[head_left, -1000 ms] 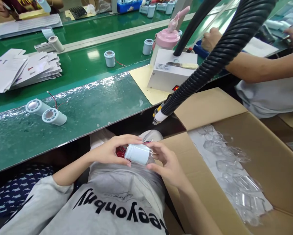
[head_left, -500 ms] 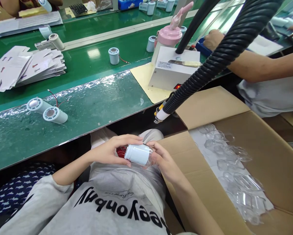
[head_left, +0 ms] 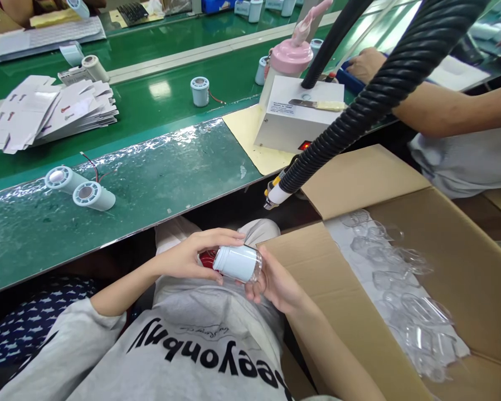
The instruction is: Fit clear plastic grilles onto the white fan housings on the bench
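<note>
A light blue cylindrical part (head_left: 237,263) lies sideways over my lap, its right end inside a clear plastic cover (head_left: 257,267). My left hand (head_left: 191,255) grips it from the left, thumb below and fingers along the top. Red wires (head_left: 207,258) show under that palm at the cylinder's left end. At the other end my right hand (head_left: 275,281) is around the clear cover, with its palm side against it and fingertips curled underneath. Just above hangs the white-and-metal nozzle (head_left: 274,196) of a black ribbed hose, apart from both hands.
Two blue cylinders (head_left: 93,196) lie on the green bench (head_left: 179,167); another (head_left: 200,92) stands farther back. To my right an open cardboard box (head_left: 317,267) holds several clear plastic covers (head_left: 426,309). A white machine (head_left: 292,125) stands near a co-worker's arm (head_left: 438,111). Folded white cards (head_left: 49,114) lie left.
My right hand has shifted its grip at the clear end, its fingers moving from the top and side to underneath. My left hand keeps its hold. The view has moved slightly.
</note>
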### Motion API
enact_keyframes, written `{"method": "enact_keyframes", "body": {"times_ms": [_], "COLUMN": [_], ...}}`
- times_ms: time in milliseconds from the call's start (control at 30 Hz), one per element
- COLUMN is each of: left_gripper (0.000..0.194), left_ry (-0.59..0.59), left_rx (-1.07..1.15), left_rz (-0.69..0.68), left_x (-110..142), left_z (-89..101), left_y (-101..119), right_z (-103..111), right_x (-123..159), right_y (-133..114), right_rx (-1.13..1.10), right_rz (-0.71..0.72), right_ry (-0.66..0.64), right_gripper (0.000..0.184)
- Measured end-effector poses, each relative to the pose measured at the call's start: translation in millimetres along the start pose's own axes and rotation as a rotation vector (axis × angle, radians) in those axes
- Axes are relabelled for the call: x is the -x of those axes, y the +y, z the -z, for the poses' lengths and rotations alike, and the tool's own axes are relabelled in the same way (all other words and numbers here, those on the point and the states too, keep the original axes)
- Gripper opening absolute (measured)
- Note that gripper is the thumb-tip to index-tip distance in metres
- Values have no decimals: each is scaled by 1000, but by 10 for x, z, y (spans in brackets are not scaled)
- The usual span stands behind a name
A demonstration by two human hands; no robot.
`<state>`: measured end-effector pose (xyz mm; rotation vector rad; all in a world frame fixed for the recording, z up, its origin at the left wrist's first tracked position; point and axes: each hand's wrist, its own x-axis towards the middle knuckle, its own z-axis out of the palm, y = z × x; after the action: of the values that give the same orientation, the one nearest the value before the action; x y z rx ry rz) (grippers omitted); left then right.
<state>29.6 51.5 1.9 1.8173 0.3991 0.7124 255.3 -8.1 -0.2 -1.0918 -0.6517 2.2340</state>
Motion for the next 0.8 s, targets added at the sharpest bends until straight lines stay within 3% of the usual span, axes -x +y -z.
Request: {"method": "enact_keyframes", "body": {"times_ms": [167, 267, 333, 400, 433, 500, 567, 633, 800], "left_gripper": [66, 63, 61, 60, 59, 59, 61, 65, 77], "left_ry": [16, 50, 80, 108, 117, 124, 116, 84, -38], "left_rx": [-51, -52, 14, 97, 128, 152, 155, 143, 30], "left_rz": [42, 117, 199, 275, 301, 328, 330, 294, 107], "left_x": [-17, -18, -8, 8, 16, 29, 34, 33, 46], "left_z": [-18, -38, -55, -74, -83, -97, -99, -84, -29], "left_y": [51, 99, 123, 139, 143, 143, 132, 112, 62], "right_z": [28, 42, 56, 82, 101, 144, 184, 206, 194], "right_x": [-31, -15, 24, 67, 82, 96, 90, 82, 95], "right_y": [24, 76, 110, 131, 137, 145, 153, 163, 201], "right_rx": [-2, 153, 347, 585, 714, 957, 1111, 1113, 683], "right_rz": [-77, 23, 253, 579, 742, 1012, 1165, 1156, 764], "right_ry": [-19, 53, 221, 358, 365, 262, 155, 135, 126], "right_gripper": [73, 75, 61, 33, 26, 39, 48, 47, 52]}}
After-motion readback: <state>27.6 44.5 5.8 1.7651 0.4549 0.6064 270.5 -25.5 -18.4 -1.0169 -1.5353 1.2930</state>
